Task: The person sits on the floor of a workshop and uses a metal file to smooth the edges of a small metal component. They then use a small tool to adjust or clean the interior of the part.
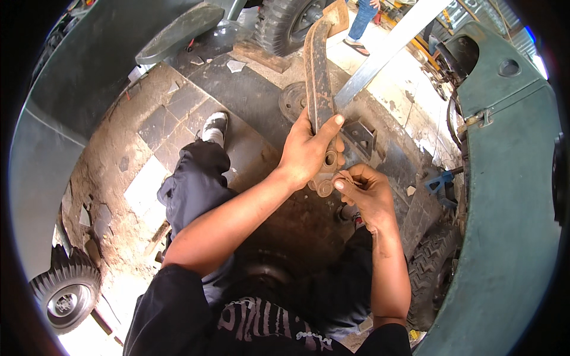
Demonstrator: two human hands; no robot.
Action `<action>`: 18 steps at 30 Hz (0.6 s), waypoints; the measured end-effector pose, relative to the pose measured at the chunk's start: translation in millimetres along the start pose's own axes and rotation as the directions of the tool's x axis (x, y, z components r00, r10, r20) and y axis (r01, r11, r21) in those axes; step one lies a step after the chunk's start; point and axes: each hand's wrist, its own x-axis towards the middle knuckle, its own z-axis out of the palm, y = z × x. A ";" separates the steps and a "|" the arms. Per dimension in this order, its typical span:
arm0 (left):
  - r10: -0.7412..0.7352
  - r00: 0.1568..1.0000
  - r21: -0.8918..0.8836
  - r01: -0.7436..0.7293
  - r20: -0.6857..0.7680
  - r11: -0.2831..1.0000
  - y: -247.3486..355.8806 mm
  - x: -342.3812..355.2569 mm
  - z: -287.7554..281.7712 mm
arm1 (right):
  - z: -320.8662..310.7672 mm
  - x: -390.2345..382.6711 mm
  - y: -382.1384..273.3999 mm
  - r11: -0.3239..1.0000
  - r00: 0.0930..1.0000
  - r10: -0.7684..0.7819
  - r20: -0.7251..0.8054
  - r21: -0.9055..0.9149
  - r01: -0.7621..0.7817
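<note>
A long, curved, rusty leaf spring (319, 74) stands up in front of me, its far end tilted away. My left hand (304, 151) is wrapped around its lower part, thumb along the near face. Just below that grip sits a metal eye end (324, 184) with a round hole and a shackle-like joint. My right hand (373, 193) pinches a small folded brown piece (345, 177), which looks like sandpaper, right beside the eye end. Whether the piece touches the metal I cannot tell.
Green vehicle body panels (510, 196) curve along both sides. A large tire (285, 26), a wooden block (261, 56) and a round metal disc (292, 102) lie ahead. A metal post (392, 50) slants at the upper right. Another person's leg (362, 24) shows at the top. Broken tiles cover the floor.
</note>
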 end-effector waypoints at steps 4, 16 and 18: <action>0.007 1.000 0.073 -0.007 -0.004 0.997 -7.4 0.9 -2.1 | 6.2 7.0 1.9 0.999 1.000 -0.008 0.018 -0.053 0.009; -0.063 0.998 -0.100 0.065 0.020 0.993 3.0 -0.7 -4.8 | -7.3 5.4 8.5 0.993 0.994 0.045 0.098 0.107 -0.056; -0.094 0.996 -0.132 0.094 0.007 0.987 6.7 -0.7 -5.8 | -3.9 4.3 7.8 0.987 0.993 0.030 0.112 0.154 -0.047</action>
